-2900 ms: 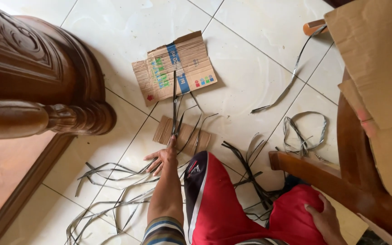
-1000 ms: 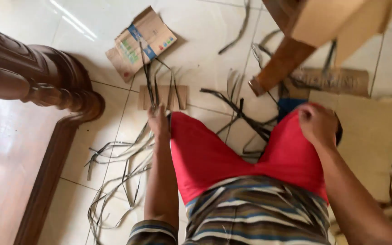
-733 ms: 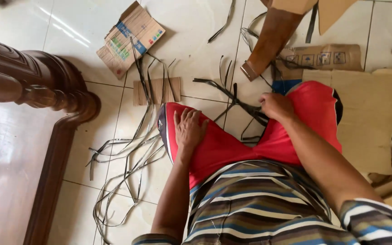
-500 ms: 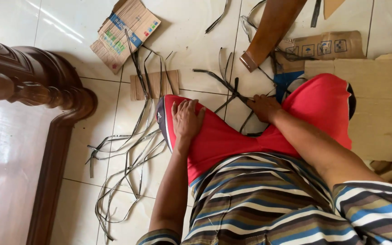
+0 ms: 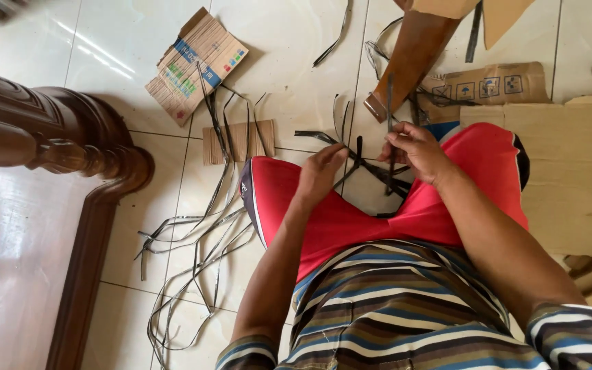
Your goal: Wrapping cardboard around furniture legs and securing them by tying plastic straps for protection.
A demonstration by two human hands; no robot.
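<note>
The person sits on the tiled floor (image 5: 296, 62) in red shorts (image 5: 351, 219). The right hand (image 5: 416, 151) is raised between the knees, its fingers (image 5: 393, 140) pinching a dark flat strap (image 5: 390, 103) that stands upright from the grip. The left hand (image 5: 320, 171) is just beside it, fingers closed on the crossed dark strips (image 5: 358, 154) lying on the floor between the knees. Further loose straps (image 5: 193, 236) trail to the left, near a small cardboard piece (image 5: 238, 142) and a printed carton flap (image 5: 196, 65). A carved wooden post (image 5: 49, 137) stands at far left.
</note>
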